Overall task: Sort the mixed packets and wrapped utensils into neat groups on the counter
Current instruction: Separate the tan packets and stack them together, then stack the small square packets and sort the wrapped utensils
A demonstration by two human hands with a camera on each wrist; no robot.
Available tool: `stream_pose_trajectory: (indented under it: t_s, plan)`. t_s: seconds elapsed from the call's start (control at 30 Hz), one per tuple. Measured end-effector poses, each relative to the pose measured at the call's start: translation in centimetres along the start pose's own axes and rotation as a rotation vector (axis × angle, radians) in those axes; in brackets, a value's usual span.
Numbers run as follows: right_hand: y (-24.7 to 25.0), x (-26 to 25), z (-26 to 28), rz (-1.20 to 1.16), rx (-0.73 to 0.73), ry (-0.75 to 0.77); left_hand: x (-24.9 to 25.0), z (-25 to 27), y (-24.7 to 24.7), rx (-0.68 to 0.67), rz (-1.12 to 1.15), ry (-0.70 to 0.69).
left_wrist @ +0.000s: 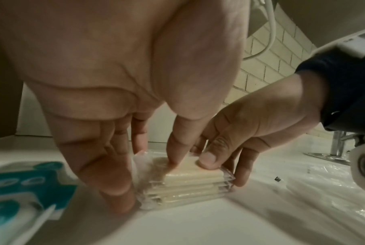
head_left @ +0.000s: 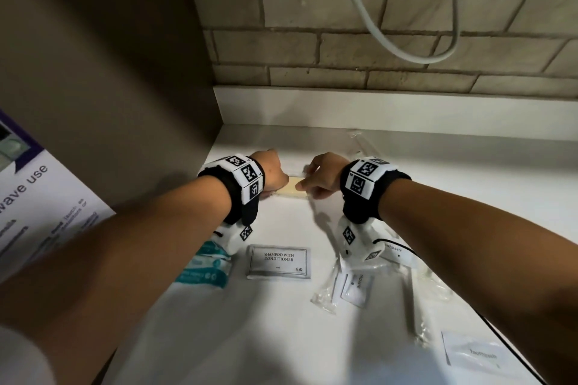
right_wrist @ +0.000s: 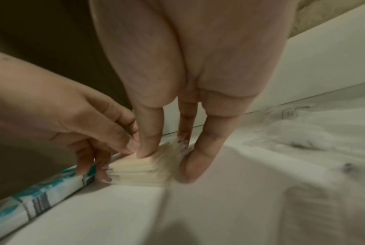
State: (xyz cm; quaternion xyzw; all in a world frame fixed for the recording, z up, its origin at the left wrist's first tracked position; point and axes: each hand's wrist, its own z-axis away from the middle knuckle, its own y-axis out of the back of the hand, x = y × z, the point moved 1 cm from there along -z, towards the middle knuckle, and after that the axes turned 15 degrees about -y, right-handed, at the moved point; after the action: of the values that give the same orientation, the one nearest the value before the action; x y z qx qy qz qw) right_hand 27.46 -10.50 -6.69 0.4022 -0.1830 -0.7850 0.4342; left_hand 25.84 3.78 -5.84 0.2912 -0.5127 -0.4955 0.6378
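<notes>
A small stack of cream packets (head_left: 292, 189) in clear wrap lies on the white counter (head_left: 281, 322), towards the back. My left hand (head_left: 271, 172) holds its left end, thumb on top and fingers (left_wrist: 116, 187) down the side. My right hand (head_left: 322, 176) grips the right end, its thumb (left_wrist: 208, 159) pressing the top packet. The stack (left_wrist: 189, 180) shows several layers, slightly fanned in the right wrist view (right_wrist: 141, 170). A teal wipes packet (head_left: 205, 266), a shampoo sachet (head_left: 279, 261), toothpaste sachets (head_left: 356, 287) and clear-wrapped utensils (head_left: 413, 306) lie nearer me.
A brown cabinet side (head_left: 109, 72) walls off the left, with a printed sign (head_left: 37, 206) leaning below it. The brick wall (head_left: 344, 50) carries a hanging white cable (head_left: 375, 25). Another toothpaste sachet (head_left: 478, 353) lies front right. A chrome tap base (left_wrist: 336, 145) stands to the right.
</notes>
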Motion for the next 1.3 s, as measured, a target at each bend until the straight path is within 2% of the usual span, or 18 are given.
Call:
stream_pose_trajectory:
  t_s: [0.17,0.43,0.6,0.67,0.8,0.93,1.0,1.13,1.3]
  plan:
    - [0.1,-0.2,0.6,0.116,0.111,0.012,-0.4,-0.1,0.1,0.026,-0.104,-0.013]
    - [1.0,0.9,2.0,0.121,0.263,0.103,-0.5,0.6,0.5,0.090,-0.071,-0.009]
    - [2.3,3.7,4.9,0.068,0.176,0.147,1.5,2.8,1.3,0.118,-0.054,-0.095]
    - [2.5,5.2,6.0,0.140,0.173,0.156,3.5,3.9,1.0,0.096,-0.050,-0.188]
    - [2.6,8.4,7.9,0.427,0.223,0.112,7.7,6.6,-1.7,-0.010,-0.047,-0.340]
    - [2.1,11.2,10.2,0.638,0.208,0.041,10.2,9.3,-5.9,-0.149,-0.184,-0.387]
    - [1.6,12.0,11.0,0.694,0.213,0.043,10.5,9.8,-7.5,-0.173,-0.269,-0.377]
    - [1.1,13.1,11.7,0.650,0.243,0.080,10.9,10.5,-8.7,-0.117,-0.298,-0.379]
    - [1.6,14.4,11.8,0.440,0.258,0.107,11.2,11.1,-8.5,-0.052,-0.215,-0.387]
